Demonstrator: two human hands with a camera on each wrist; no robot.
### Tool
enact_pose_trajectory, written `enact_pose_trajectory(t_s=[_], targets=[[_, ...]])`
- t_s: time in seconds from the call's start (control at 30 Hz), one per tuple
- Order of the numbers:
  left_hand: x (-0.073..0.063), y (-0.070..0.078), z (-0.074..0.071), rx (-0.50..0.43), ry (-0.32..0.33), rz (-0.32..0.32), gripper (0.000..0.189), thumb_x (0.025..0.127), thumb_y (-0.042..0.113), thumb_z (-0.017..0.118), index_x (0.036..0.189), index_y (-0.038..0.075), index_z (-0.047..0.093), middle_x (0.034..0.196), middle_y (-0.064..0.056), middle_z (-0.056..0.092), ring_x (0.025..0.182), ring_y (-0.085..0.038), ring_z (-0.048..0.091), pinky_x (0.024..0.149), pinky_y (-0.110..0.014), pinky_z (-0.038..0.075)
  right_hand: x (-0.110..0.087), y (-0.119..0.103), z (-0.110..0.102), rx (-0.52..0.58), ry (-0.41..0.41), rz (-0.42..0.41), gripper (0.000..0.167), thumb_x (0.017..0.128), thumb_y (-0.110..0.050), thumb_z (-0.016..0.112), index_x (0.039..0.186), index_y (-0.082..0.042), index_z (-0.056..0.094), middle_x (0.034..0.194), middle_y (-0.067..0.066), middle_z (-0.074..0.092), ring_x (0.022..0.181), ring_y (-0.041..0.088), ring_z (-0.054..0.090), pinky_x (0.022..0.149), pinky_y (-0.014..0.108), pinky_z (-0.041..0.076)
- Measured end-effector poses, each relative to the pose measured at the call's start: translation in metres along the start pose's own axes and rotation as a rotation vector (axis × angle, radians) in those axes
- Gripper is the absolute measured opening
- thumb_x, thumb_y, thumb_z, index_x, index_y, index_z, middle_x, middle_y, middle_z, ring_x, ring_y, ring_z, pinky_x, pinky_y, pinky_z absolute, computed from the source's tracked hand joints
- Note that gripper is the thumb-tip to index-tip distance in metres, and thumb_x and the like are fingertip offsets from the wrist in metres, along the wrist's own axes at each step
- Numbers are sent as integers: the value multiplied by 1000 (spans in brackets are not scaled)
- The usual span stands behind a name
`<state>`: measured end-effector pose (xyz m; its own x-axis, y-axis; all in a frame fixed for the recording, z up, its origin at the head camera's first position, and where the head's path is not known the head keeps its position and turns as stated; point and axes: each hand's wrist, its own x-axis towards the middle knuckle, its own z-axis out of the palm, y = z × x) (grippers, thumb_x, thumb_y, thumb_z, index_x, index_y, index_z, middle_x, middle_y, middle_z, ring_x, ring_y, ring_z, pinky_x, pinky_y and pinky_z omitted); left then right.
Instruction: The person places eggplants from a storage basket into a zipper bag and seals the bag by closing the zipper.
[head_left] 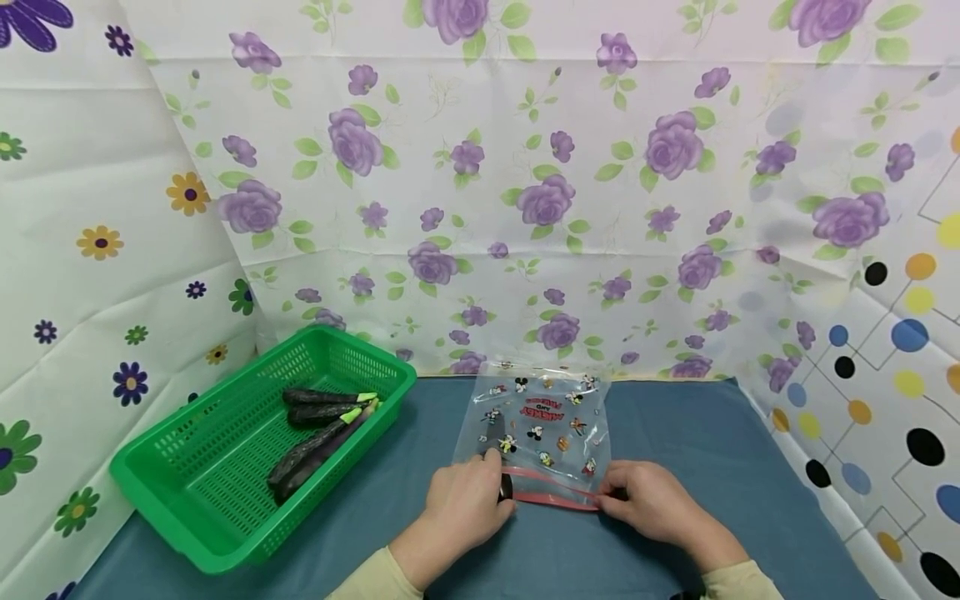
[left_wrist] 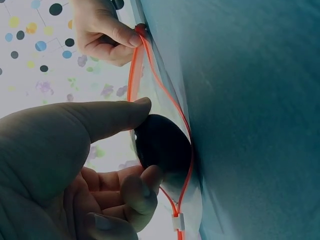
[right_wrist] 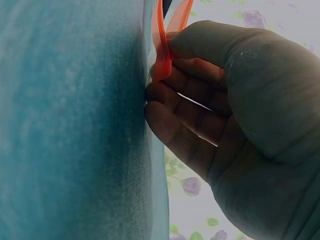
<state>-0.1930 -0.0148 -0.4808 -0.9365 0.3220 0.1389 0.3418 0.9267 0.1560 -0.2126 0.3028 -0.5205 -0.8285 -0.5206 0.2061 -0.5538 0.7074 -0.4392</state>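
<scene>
Several eggplants (head_left: 307,462) lie in a green basket (head_left: 225,487), far left, on blue cloth (head_left: 345,533). Left hand (head_left: 465,502): thumb and curled fingers grip another, darkish eggplant (left_wrist: 165,145), rounded end between red strips (head_left: 555,502) at a clear printed bag's mouth (head_left: 551,481). Right hand (head_left: 648,496) pinches the strips' right end.

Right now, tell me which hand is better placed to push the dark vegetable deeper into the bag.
Probably the left hand: it pinches the dark vegetable in the open mouth of the bag. The right hand pinches the red strip at the mouth's other end.
</scene>
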Motion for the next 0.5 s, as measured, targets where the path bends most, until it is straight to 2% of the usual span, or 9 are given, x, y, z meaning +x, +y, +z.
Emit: enact_pose_trajectory(t_s=[0.5], targets=[[7,-4,0,-8,-18,-26,45,89,47,94,95,13,65,71,-1,59,59,-22,61,53,-44,52,0,-1,-1,10,-11,11,17,101,-21,84,90,-33,83,89,-25,64,73,-5,58,67,30,53]])
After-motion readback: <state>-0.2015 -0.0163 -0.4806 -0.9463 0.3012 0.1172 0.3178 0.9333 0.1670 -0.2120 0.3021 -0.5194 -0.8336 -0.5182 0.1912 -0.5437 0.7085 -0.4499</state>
